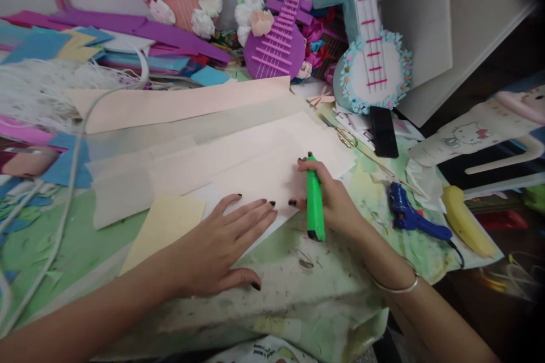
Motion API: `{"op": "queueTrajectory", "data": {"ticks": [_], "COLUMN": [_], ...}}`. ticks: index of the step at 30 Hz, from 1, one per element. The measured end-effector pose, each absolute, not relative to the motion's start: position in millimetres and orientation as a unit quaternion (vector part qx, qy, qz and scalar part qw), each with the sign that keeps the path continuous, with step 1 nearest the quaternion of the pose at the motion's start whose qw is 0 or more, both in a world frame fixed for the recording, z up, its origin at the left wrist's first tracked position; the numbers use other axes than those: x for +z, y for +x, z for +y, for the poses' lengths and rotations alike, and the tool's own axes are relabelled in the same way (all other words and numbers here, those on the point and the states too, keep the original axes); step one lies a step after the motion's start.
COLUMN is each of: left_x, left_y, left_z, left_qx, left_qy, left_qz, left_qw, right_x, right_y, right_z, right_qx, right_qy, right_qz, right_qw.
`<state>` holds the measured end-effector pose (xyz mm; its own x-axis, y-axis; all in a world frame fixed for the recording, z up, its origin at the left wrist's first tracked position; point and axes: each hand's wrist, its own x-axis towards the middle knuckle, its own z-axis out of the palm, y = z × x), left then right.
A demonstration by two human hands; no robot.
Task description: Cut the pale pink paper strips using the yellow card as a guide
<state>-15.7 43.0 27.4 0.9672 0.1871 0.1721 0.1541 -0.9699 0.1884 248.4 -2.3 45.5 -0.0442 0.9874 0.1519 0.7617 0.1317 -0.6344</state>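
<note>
Evidently the paper is being steadied for marker work: the left hand (225, 238) lies flat, palm down, fingers extended together and thumb spread apart, over the near edge of the overlapping pale sheets (255, 176), holding nothing. The right hand (327, 193) is closed round a chunky green marker (315, 198), just beyond the left fingertips and over the right part of those sheets. The marker's long axis runs nearly straight away from the person, one black end pointing toward the back of the bench (332, 295) and the other toward the person's body; whether it is capped I cannot tell. As I judge it, any stroke calls for a writing end turned down to the paper while the left hand keeps the sheets from sliding. A pale yellow sheet (170, 227) sits under the left wrist, and a long peach strip (191, 105) stretches behind the sheets. Farther right are gold-handled scissors (347, 137), a black smartphone (384, 133), a blue glue gun (417, 215) and a banana (468, 224). At the back stand a purple lute-like paper instrument (275, 48) and a larger pale-blue one (374, 62) edged with small flowers.
</note>
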Motion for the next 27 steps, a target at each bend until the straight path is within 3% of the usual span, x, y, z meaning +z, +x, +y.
{"op": "queueTrajectory", "data": {"ticks": [3, 7, 13, 27], "left_x": [26.8, 24.4, 24.1, 26.9], "left_y": [-17.3, -17.7, -20.3, -24.8], "left_z": [46.2, 49.7, 55.2, 64.2], "left_qx": [0.116, 0.085, 0.03, 0.04], "left_qy": [0.984, 0.986, 0.99, 0.993], "left_qz": [0.114, 0.135, 0.122, 0.09], "left_qw": [0.078, 0.051, 0.058, 0.071], "right_x": [55.9, 46.6, 28.1, 32.2], "right_y": [249.3, 248.0, 250.2, 251.4], "right_z": [6.2, 27.0, 40.9, 41.0], "right_qx": [0.164, 0.159, 0.137, 0.152], "right_qy": [-0.652, -0.627, -0.602, -0.603], "right_qz": [-0.676, -0.725, -0.756, -0.753], "right_qw": [0.301, 0.237, 0.215, 0.216]}}
